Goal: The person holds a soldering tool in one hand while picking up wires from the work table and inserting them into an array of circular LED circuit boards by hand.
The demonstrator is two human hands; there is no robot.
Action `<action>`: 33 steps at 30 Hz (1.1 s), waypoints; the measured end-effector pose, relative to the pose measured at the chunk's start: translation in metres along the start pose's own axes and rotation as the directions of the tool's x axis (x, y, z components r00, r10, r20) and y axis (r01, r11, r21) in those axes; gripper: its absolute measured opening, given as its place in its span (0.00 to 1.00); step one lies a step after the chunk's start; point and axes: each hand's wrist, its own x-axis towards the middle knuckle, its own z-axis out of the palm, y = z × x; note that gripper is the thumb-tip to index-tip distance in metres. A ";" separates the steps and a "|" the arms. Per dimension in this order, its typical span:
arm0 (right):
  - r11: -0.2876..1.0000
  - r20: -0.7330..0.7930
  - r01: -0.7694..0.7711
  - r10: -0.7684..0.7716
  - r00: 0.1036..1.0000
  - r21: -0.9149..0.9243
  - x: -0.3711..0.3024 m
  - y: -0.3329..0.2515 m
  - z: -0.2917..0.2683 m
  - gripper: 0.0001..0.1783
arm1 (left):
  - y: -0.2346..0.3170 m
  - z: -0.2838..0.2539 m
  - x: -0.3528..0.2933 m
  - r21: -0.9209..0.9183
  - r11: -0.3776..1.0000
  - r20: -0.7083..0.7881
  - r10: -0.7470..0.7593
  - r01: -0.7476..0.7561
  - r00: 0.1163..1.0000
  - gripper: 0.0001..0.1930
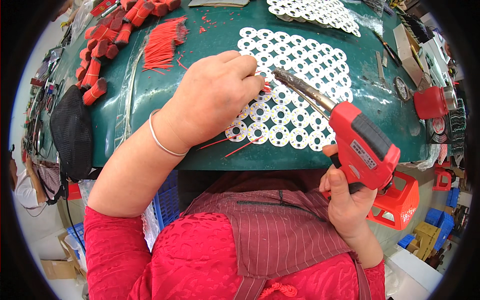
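Note:
My right hand (pixel 350 200) is wrapped round the handle of a red and black soldering gun (pixel 357 140). Its darkened metal tip points up and left, close to my left hand (pixel 215 92). The fingers of my left hand are pinched together, with the ends of several short red wires (pixel 266 88) poking out beside them. Beneath both lies a sheet of white ring-shaped LED circuit boards (pixel 299 138), partly hidden by my left hand. Two red wires (pixel 242 147) stick out from rings at the sheet's near left.
Loose red wires (pixel 162 42) lie in a pile on the green table (pixel 135 145), beside several bundled wires (pixel 102 34). A second sheet of boards (pixel 312 11) sits at the back. To the right are a red pot-like container (pixel 432 103), a solder reel (pixel 401 88) and tweezers (pixel 387 48).

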 end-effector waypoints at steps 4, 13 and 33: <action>1.000 -0.001 -0.006 0.006 1.000 0.000 -0.001 -0.001 -0.001 0.07 | -0.001 0.001 -0.001 -0.010 1.000 -0.031 -0.004 0.004 1.000 0.10; 1.000 -0.027 -0.017 0.017 0.999 0.019 -0.006 -0.006 0.000 0.11 | -0.003 -0.013 0.000 -0.072 0.997 -0.103 -0.017 0.009 0.995 0.13; 0.999 0.030 -0.041 0.040 0.999 0.023 -0.018 -0.008 -0.009 0.23 | 0.005 -0.021 -0.007 -0.082 0.996 0.038 -0.028 0.031 0.999 0.10</action>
